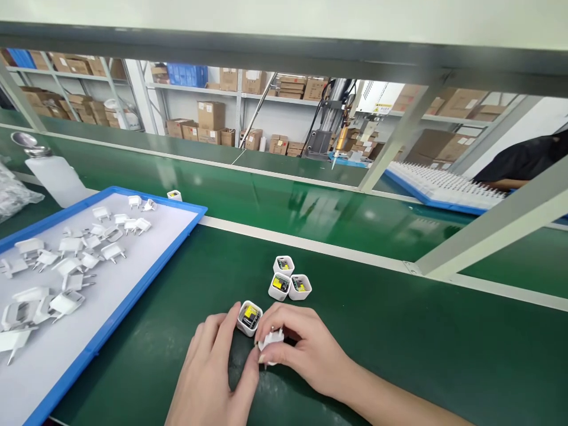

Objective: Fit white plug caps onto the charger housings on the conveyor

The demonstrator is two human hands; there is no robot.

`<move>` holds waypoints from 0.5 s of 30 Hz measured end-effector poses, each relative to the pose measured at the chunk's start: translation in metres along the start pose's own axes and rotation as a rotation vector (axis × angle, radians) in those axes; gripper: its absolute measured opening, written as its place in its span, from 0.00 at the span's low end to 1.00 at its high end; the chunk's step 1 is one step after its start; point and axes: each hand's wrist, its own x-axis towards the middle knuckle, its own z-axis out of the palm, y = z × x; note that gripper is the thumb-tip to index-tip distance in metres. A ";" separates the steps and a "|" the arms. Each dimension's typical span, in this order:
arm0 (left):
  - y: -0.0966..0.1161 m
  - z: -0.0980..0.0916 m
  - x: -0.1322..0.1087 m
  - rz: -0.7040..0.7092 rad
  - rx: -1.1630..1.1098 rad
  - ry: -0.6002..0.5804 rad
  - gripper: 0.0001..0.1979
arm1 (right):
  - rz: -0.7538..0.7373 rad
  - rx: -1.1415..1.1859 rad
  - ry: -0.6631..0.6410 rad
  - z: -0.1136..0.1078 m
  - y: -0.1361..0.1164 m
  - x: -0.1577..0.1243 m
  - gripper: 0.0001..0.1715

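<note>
A blue-rimmed tray (142, 248) is cut off at left. The left hand (210, 364), thumb and forefinger spread apart, borders an open housing (249, 318). The right hand (313, 343) pinches and partly hides a plug piece (271, 339) just beside it. Farther right, a slanted post (497, 228) partly blocks a dark-sleeved person (519, 158).

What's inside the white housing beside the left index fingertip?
Inside the white housing, a yellow piece and dark parts show through the open top. Whatever sits beneath them is covered and can't be seen.
</note>
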 end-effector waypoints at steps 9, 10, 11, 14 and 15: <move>0.022 -0.003 0.038 0.000 0.079 -0.250 0.16 | -0.133 -0.201 0.301 -0.011 0.007 -0.001 0.15; 0.023 -0.001 0.042 0.013 0.091 -0.261 0.13 | -0.133 -0.208 0.286 -0.013 0.008 0.000 0.14; 0.024 0.001 0.045 0.032 0.096 -0.272 0.11 | -0.122 -0.221 0.269 -0.015 0.008 0.001 0.13; 0.020 0.003 0.047 0.116 0.072 -0.323 0.09 | -0.081 -0.272 0.158 -0.019 0.007 0.002 0.06; 0.018 0.002 0.047 0.139 0.059 -0.345 0.09 | -0.082 -0.283 0.100 -0.021 0.006 0.002 0.04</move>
